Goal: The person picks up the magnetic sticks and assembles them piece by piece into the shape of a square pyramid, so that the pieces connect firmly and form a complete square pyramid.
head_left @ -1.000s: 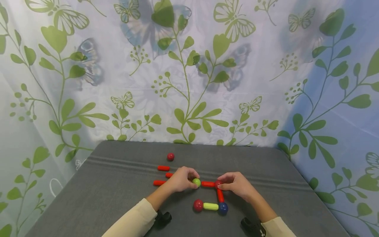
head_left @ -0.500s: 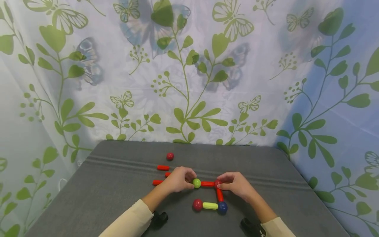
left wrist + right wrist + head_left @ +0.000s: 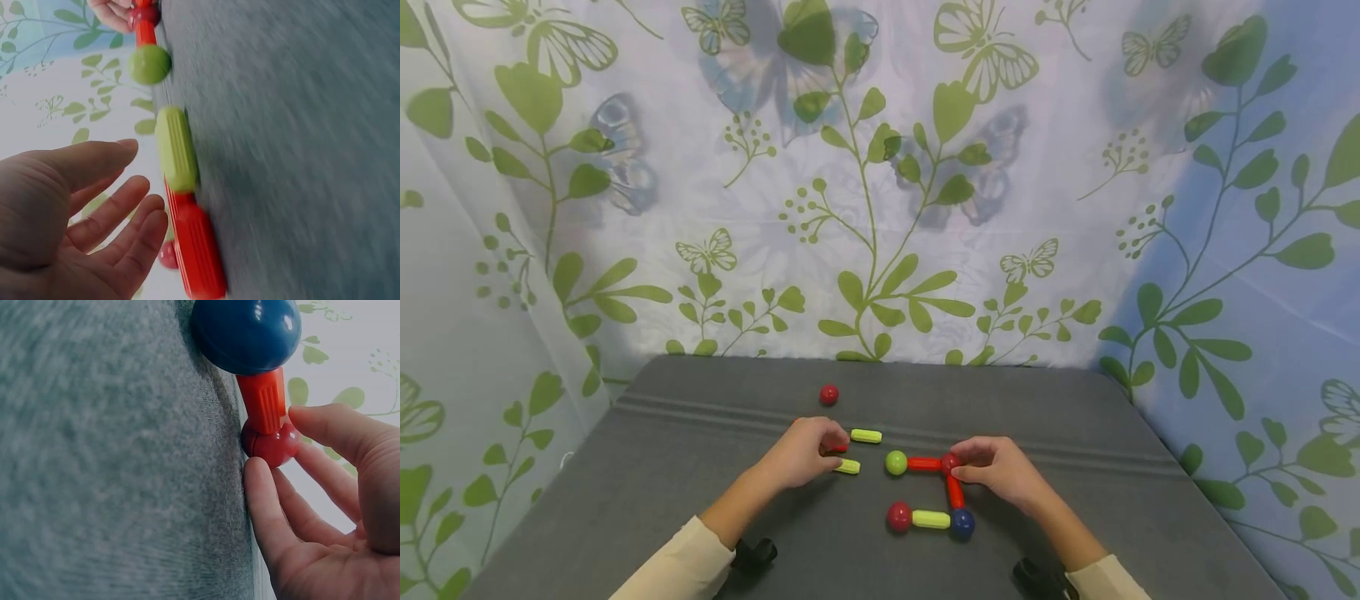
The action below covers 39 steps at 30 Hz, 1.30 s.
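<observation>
My right hand [image 3: 996,462] pinches a red ball [image 3: 270,445] at the corner of a joined chain of balls and rods. From that ball one red rod [image 3: 923,463] runs left to a green ball [image 3: 897,463]. Another red rod [image 3: 262,400] leads to a blue ball [image 3: 247,331]. A yellow-green rod [image 3: 931,520] links the blue ball with a second red ball [image 3: 898,517]. My left hand [image 3: 94,219] has loosely bent fingers with nothing between them. Beside its fingertips lie loose rods, among them a yellow-green rod [image 3: 177,150] and a red rod [image 3: 200,253].
Everything lies on a grey cloth-covered table [image 3: 1075,433]. A lone red ball [image 3: 829,394] sits farther back. Another yellow-green rod [image 3: 867,436] lies behind the left fingertips. A leaf-patterned curtain [image 3: 880,208] hangs around the table.
My left hand has let go of the green ball and moved left to the loose rods, uncovering two yellow-green ones. The green ball now meets the red rod's end. My right hand stays at the red ball.
</observation>
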Available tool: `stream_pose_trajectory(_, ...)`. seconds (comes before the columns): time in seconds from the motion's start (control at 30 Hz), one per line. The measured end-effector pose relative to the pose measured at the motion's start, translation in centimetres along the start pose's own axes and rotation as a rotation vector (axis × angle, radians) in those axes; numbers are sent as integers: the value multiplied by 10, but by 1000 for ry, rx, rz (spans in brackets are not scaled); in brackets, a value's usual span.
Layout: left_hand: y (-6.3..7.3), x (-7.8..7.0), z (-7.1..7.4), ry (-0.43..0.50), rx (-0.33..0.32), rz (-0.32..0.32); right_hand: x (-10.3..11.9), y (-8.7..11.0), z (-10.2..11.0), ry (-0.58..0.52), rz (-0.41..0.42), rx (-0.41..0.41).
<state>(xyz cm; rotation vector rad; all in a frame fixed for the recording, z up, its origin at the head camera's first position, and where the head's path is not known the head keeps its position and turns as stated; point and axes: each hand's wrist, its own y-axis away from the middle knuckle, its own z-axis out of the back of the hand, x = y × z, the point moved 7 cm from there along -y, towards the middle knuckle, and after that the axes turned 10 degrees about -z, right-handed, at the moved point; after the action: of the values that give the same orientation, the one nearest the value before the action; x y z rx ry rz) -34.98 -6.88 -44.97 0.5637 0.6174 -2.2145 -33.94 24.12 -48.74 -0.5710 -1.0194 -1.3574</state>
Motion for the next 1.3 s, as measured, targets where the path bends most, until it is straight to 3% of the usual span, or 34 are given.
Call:
stream_pose_trajectory(0.27,14,17,12,-163,26,64,3,-1,2,5,-2,-4)
stream_pose_trajectory(0.43,17,28,13,-186,74,106,5,-3,2,16,1,-14)
stream_pose_trajectory(0.57,18,32,15,-154,99,137,7,-4,3,27,7,-24)
stream_pose_trajectory(0.93,19,27,23,-109,117,95,15,-7,2,29,37,11)
stream_pose_trajectory(1.3,22,28,26,-25,123,97,16,-9,3,54,29,30)
